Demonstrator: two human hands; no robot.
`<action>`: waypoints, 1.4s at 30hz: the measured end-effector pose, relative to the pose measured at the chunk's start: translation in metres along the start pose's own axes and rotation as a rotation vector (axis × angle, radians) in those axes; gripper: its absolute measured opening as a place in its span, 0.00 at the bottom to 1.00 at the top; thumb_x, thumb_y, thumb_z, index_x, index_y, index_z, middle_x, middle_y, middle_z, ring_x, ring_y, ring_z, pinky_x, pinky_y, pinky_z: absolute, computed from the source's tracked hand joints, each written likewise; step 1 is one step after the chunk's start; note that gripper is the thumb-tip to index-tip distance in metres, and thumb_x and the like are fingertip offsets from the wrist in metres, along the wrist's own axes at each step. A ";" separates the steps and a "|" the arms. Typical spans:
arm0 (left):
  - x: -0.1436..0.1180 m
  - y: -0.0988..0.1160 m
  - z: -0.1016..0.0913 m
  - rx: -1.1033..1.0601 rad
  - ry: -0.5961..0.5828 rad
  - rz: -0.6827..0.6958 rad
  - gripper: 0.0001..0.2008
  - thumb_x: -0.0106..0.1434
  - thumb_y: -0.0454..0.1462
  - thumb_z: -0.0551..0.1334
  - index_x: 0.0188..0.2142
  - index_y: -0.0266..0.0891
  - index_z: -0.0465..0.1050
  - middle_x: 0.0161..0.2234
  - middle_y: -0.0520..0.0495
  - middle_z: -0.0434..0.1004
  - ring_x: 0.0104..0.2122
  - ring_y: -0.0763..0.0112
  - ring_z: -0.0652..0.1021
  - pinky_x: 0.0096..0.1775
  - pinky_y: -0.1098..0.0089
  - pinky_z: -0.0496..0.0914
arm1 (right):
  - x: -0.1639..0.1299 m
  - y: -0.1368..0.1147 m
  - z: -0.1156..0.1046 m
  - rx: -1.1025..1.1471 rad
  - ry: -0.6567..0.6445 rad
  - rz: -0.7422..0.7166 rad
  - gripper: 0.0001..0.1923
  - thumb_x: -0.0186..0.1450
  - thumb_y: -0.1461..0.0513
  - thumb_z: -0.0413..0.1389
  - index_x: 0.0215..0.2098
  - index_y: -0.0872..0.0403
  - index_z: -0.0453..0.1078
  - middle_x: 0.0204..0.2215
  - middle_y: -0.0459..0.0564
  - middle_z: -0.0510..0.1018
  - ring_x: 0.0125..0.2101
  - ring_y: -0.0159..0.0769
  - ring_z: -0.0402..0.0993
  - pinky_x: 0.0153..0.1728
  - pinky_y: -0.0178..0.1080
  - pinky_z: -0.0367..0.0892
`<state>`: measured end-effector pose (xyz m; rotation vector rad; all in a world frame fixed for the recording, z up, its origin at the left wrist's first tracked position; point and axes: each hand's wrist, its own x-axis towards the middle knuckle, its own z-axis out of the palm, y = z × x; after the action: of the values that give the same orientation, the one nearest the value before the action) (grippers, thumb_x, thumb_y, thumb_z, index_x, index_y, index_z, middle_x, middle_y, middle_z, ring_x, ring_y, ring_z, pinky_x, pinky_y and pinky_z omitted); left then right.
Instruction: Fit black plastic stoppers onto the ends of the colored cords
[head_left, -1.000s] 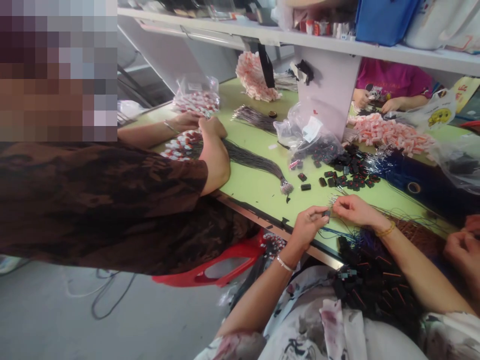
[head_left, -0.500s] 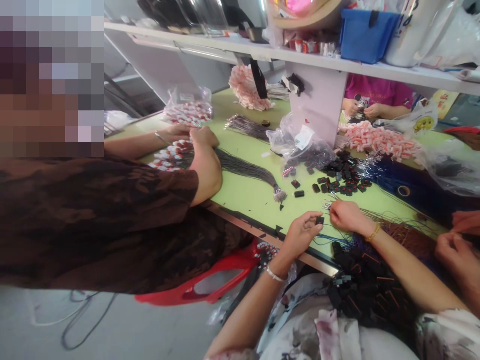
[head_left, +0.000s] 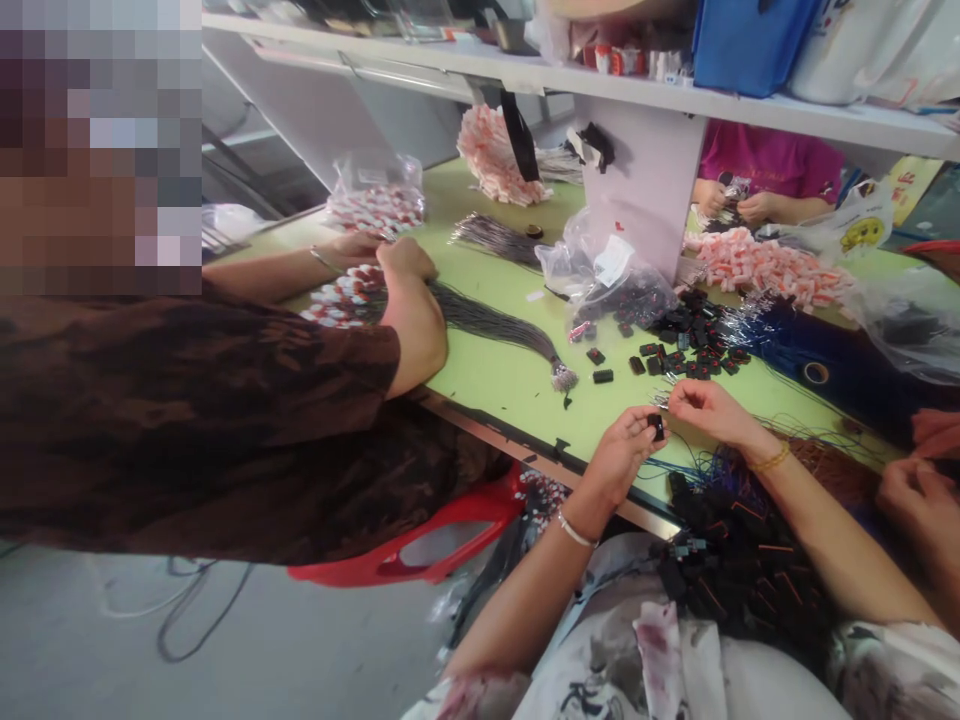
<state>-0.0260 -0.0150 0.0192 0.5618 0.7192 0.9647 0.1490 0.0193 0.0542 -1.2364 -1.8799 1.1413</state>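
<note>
My left hand (head_left: 621,452), with a silver bracelet at the wrist, pinches a small black connector (head_left: 658,427) just above the green table's front edge (head_left: 517,385). My right hand (head_left: 709,410), wearing a gold bracelet, pinches a thin wire (head_left: 663,402) right beside the connector. Fingertips of both hands nearly touch. A pile of finished black connectors with wires (head_left: 739,560) lies in my lap. Loose black connectors (head_left: 686,345) are scattered on the table just beyond my hands.
A person in a brown top leans on the table at the left, hands on a dark wire bundle (head_left: 495,325). Another person's hands (head_left: 919,480) work at the right. Clear bags (head_left: 607,270), pink-white parts (head_left: 765,265), a shelf post (head_left: 645,190) and blue wires (head_left: 825,355) crowd the table.
My hands stay together at the table edge; the left hand has lifted the connector slightly toward the right hand. The view has shifted a little.
</note>
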 end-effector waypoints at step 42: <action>0.004 -0.013 -0.005 -0.041 0.063 -0.007 0.16 0.47 0.35 0.71 0.37 0.35 0.74 0.32 0.48 0.74 0.32 0.75 0.74 0.37 0.73 0.66 | -0.011 -0.018 -0.008 -0.503 -0.114 -0.181 0.06 0.61 0.63 0.52 0.34 0.55 0.70 0.28 0.48 0.74 0.27 0.32 0.66 0.29 0.34 0.58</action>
<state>-0.0212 -0.0169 0.0051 0.4944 0.7554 0.9922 0.1528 0.0082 0.0735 -1.2386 -2.4062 0.6728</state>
